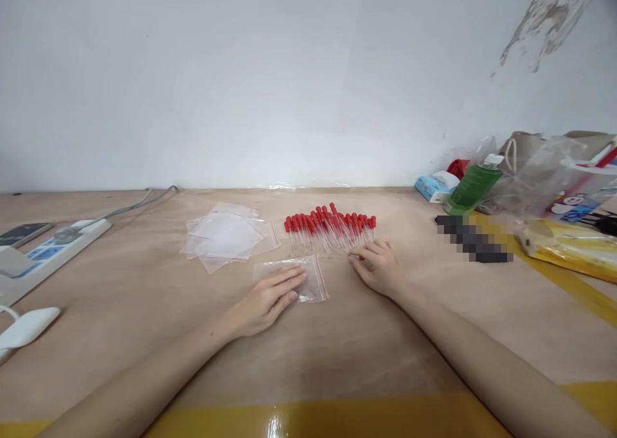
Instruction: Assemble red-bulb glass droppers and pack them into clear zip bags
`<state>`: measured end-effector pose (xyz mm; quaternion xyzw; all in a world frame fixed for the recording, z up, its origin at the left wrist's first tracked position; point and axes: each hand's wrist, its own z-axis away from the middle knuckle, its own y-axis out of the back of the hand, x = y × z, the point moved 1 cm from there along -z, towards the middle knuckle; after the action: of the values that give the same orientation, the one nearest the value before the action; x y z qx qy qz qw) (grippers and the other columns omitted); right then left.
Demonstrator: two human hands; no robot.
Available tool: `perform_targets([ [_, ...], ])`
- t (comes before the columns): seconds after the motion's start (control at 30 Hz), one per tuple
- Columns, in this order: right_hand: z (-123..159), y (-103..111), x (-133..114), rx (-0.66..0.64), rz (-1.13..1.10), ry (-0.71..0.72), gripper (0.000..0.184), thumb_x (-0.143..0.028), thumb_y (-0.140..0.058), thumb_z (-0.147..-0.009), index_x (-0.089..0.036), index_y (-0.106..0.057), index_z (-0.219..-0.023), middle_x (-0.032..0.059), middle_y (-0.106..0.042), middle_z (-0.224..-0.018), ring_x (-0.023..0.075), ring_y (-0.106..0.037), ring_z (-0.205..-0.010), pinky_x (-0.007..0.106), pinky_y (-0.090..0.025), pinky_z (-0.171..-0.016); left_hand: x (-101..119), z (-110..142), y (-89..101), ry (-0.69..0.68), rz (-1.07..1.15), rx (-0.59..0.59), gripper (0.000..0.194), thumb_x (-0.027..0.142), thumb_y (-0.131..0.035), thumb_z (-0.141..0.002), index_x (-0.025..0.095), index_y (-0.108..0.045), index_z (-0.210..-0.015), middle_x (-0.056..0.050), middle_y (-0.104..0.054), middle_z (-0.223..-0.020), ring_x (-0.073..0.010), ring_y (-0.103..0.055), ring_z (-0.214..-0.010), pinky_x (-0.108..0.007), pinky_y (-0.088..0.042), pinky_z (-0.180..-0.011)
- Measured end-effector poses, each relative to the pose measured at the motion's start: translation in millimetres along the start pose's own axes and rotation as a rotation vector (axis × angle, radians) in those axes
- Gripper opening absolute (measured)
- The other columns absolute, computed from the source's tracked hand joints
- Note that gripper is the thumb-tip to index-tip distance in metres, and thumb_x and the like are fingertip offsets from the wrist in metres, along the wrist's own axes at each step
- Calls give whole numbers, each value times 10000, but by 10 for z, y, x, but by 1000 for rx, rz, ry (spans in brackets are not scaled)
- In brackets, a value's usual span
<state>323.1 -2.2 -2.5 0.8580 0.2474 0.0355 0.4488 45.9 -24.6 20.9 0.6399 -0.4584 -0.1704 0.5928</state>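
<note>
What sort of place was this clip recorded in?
Probably a makeshift workspace, perhaps in a home or small workroom: a tabletop against a scuffed wall, where red-topped droppers and clear zip bags share space with everyday items like a power strip.

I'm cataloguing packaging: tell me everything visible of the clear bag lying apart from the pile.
The clear bag is glossy and see-through, apparently plastic, with a red line near its right edge. It lies flat on the tabletop, creased, nearer the camera than the red-topped droppers and right of the bag pile. The left grip rests on it, hiding part of it. Whether it is sealed can't be told.
</note>
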Motion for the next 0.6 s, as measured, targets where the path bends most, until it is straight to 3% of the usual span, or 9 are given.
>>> perform_targets([
  [0.1,2,37,-149,-79,-106,90,236,-337,-454,-838,-215,-653,-869,47,-613,-740,177,-490,-745,332,-293,-715,-93,21,67,-39,-24,0,370,249,-346,-909,274,-428,-1269,-22,-403,-1347,-181,-339,-1257,-392,-301,-1040],
  [0.33,20,73,-385,-297,-267,301,363,-448,-480,-817,-232,-594,-1085,78,-578,-1008,192,-493,-915,356,-364,-804,-140,52,-19,-5,-109,-166,407,348,-338,-913,309,-326,-1318,-33,-274,-1410,-190,-225,-1306,-476,-146,-1066],
  [0.6,11,100,-432,-399,-354,493,544,-497,-534,-759,-196,-511,-1211,104,-540,-1198,226,-436,-1147,405,-320,-953,-104,45,-14,-4,-85,-152,403,347,-344,-912,302,-339,-1312,-41,-279,-1409,-187,-246,-1299,-467,-142,-1067],
])
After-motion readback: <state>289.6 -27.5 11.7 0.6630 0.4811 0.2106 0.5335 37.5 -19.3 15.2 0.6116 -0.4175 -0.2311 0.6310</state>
